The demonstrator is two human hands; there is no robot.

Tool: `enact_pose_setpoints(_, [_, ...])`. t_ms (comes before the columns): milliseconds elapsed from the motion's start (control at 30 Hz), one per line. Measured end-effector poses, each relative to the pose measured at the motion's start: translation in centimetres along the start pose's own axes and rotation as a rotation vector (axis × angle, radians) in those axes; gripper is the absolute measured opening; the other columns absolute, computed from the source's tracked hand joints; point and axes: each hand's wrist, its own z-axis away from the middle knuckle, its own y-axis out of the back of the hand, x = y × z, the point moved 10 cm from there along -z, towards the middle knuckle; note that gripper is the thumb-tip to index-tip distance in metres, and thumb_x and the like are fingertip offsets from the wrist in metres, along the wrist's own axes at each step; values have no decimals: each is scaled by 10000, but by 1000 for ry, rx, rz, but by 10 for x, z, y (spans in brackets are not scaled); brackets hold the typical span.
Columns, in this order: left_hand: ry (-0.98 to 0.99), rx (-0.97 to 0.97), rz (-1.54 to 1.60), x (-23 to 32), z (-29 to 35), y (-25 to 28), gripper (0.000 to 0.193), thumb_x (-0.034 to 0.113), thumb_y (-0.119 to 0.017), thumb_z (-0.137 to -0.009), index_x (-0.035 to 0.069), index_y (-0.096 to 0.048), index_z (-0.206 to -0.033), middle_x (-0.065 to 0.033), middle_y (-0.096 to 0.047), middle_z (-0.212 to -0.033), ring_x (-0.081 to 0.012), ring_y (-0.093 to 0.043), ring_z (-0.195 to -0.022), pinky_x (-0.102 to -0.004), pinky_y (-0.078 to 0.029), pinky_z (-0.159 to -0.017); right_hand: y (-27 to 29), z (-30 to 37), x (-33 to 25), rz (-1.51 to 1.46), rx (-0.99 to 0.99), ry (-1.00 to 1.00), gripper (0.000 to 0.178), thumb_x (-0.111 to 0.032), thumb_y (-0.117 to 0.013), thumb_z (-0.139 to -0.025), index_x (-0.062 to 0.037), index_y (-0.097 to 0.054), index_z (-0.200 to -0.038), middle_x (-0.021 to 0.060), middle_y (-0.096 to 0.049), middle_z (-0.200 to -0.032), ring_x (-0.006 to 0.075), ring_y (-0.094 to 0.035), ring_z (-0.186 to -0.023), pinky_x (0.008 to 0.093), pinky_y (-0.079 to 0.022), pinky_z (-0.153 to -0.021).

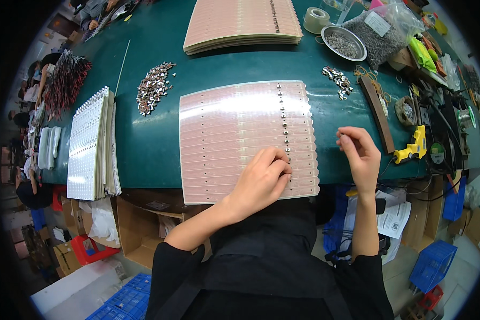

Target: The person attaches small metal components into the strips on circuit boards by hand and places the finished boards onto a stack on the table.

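A pink panel [224, 117], scored into narrow strips, lies flat on the green table in front of me. Small metal parts [285, 125] stand in a column down its right side. My left hand [262, 176] rests over the panel, its fingers closed at the lower end of that column; whatever they pinch is hidden. Off the panel's right edge, my right hand [364, 156] is raised with thumb and fingertips together, and anything between them is too small to name. Loose metal parts form one pile [154, 88] left of the panel and a smaller pile [337, 82] beyond my right hand.
More pink panels [240, 24] are stacked at the back. White boards [88, 149] stand stacked at left. To the right are a metal bowl [364, 52] of small parts, a plastic bag [378, 34], a brown bar [376, 114] and a yellow-handled tool [415, 145] with a cord.
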Motion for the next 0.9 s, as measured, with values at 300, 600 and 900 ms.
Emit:
enact_pose_setpoints(300, [14, -8, -54, 6, -4, 2, 119, 2, -705, -760, 32, -619, -838, -95, -575, -980, -288, -587, -945, -378, -485, -806, -13, 34, -4, -82, -70, -79, 137, 35, -637, -914, 67, -660, -1046, 98, -677, -975, 135, -673, -840, 244, -533, -764])
enact_pose_setpoints(600, [-23, 10, -184, 13, -1, 0, 140, 17, -729, -740, 34, -615, -819, -86, -560, -916, -270, -578, -852, -375, -487, -707, -56, 63, -39, 221, -208, 130, 162, 40, -744, -771, -19, -686, -911, 69, -620, -867, 195, -613, -730, 297, -505, -642])
enact_pose_setpoints(900, [-7, -2, 67, -7, 9, 8, 178, 6, -720, -781, 51, -687, -949, -93, -554, -959, -262, -582, -884, -352, -496, -744, -78, 73, -41, 391, -208, 370, 179, -20, -784, -723, -74, -698, -870, 25, -597, -840, 215, -562, -768, 346, -397, -680])
